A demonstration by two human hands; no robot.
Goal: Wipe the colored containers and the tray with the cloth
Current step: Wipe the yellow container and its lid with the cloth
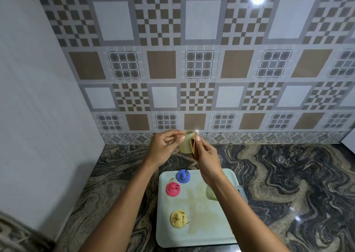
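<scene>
1. The left hand (165, 146) pinches the cream pot (187, 143) near its rim, fingers curled, and holds it above the counter (288, 175), probably so every side is within reach.
2. The right hand (206, 155) pinches the folded cloth (193, 146) and presses it to the pot's side opposite the left fingertips, apparently mid-wipe.
3. Below both wrists, the tray (201, 232) holds the blue pot (183, 176), pink pot (172, 188) and yellow pot (178, 218). A green pot (210, 192) sits half hidden behind the right forearm.

I count five small plastic containers: blue container (183, 176), pink container (172, 189), yellow container (178, 218), pale green container (211, 193), cream container (186, 145); one pale rectangular tray (207, 232); one tan cloth (193, 146).
</scene>
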